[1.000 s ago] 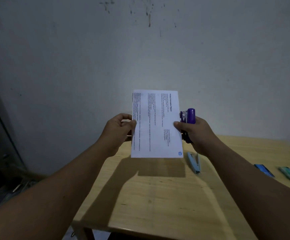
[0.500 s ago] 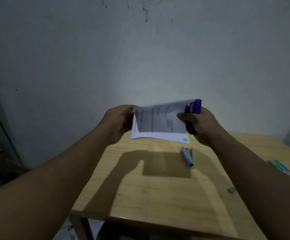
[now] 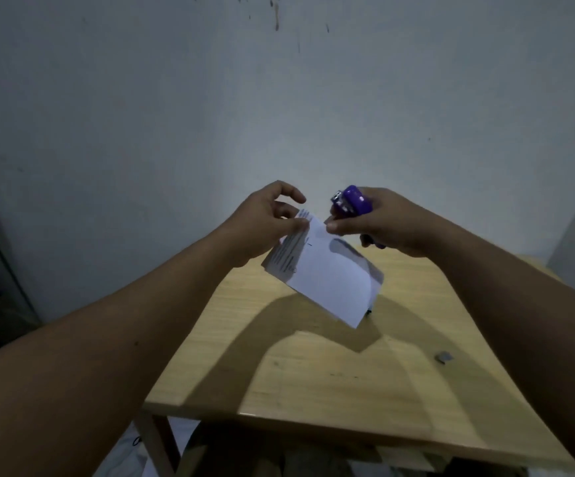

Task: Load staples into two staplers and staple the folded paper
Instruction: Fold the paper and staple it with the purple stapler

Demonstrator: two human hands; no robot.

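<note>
Both my forearms reach forward and converge at mid-view, bare to the elbow. My left hand (image 3: 265, 222) is raised with the back toward me, thumb and a lower finger pinching the top corner of the paper (image 3: 327, 277) while the index finger curls free above. My right hand (image 3: 385, 222) sits just beside it, fingers curled round the purple stapler (image 3: 353, 203), and its thumb tip touches the paper's upper edge.
</note>
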